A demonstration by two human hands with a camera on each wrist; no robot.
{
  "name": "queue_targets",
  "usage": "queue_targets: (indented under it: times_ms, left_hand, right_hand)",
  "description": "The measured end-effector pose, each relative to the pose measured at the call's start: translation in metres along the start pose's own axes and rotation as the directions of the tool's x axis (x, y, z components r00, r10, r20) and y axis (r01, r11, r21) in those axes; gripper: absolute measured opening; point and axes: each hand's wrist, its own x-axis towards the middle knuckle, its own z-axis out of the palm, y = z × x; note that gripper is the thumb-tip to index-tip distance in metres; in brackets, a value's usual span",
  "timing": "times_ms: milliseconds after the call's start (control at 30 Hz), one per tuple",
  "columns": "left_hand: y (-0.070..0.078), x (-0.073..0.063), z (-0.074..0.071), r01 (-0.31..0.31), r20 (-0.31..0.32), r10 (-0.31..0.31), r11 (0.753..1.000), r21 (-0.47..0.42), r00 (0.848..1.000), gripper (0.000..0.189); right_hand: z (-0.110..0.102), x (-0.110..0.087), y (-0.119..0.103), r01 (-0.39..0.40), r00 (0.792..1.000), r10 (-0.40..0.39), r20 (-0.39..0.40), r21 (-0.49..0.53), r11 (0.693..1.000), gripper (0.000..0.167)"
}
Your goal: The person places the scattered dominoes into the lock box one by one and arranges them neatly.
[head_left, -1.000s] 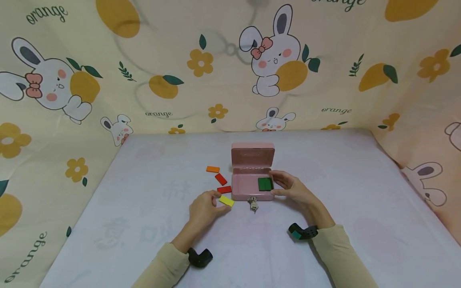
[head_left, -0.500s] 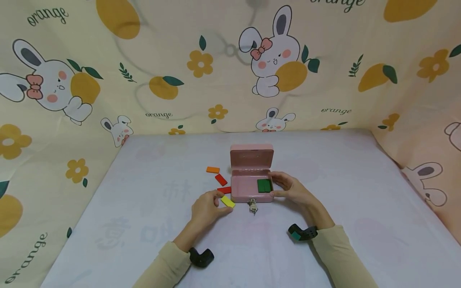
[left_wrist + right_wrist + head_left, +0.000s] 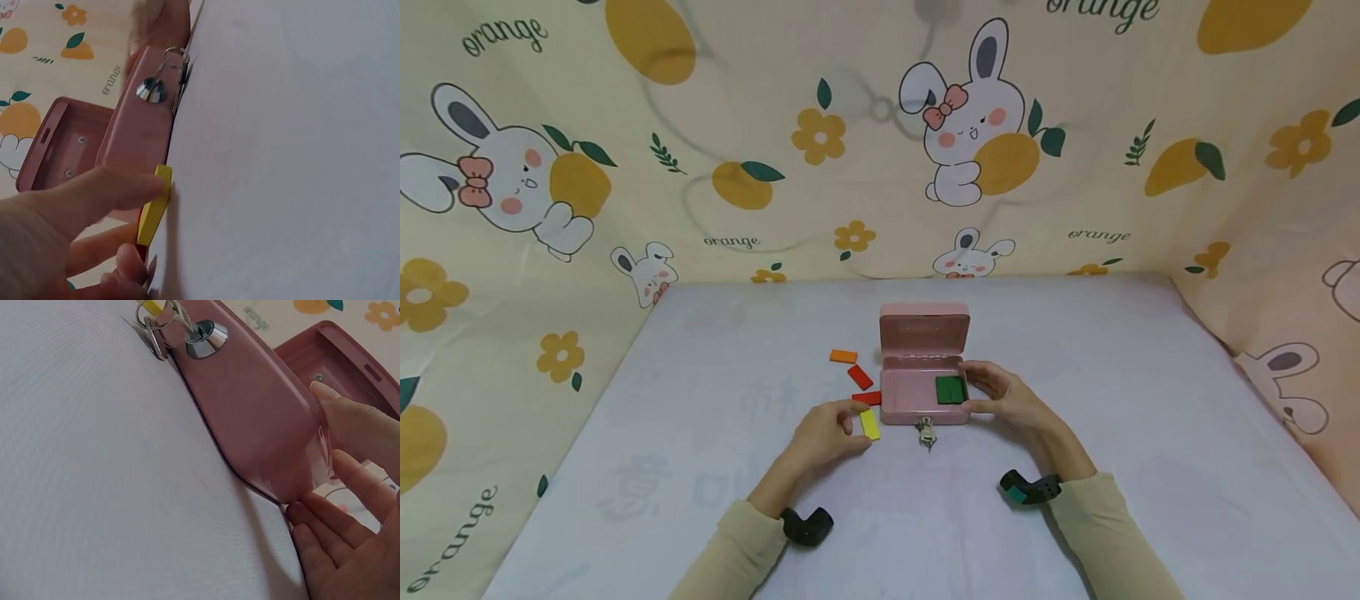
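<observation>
In the head view, a yellow domino-like block (image 3: 869, 424) is pinched between the thumb and fingers of my left hand (image 3: 826, 435). It stands just left of a small pink metal cash box (image 3: 910, 414) with its lid raised. My right hand (image 3: 1011, 395) holds the box's right side, thumb at the front corner and index finger farther back. Green blocks (image 3: 950, 390) lie side by side at the right of the box's inside. The left wrist view shows the yellow block (image 3: 155, 206) on its edge, close over the table.
Left of the box lie a red block (image 3: 867, 398) partly behind my left fingers, another red block (image 3: 860, 377) and an orange block (image 3: 843, 356). Keys (image 3: 927, 433) hang from the lock at the box's front. A bunny-print cloth backs the white table (image 3: 1075, 333).
My left hand has turned the yellow block from slanted to nearly upright in the head view, shifting slightly left. My right hand has stayed at the box.
</observation>
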Motion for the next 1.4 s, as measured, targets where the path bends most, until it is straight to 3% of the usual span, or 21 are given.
queue_targets:
  times_ms: [200, 733, 1400]
  left_hand:
    - [-0.0023, 0.0009, -0.0015, 0.011, 0.005, -0.011, 0.998, -0.054, 1.0, 0.046]
    - [-0.0053, 0.0024, -0.0057, 0.006, 0.005, -0.006, 0.998, -0.07, 1.0, 0.042]
    - [0.0002, -0.0016, -0.0076, 0.01, -0.026, -0.012, 0.998, -0.068, 1.0, 0.047]
  right_hand:
    - [0.0006, -0.0003, 0.0009, 0.003, 1.0, -0.003, -0.005, -0.003, 1.0, 0.068]
    - [0.0015, -0.001, 0.0004, 0.042, 0.999, -0.042, 0.0, 0.012, 0.999, 0.067]
    - [0.0012, -0.0005, 0.0028, -0.012, 1.0, 0.012, -0.014, 0.006, 1.0, 0.068]
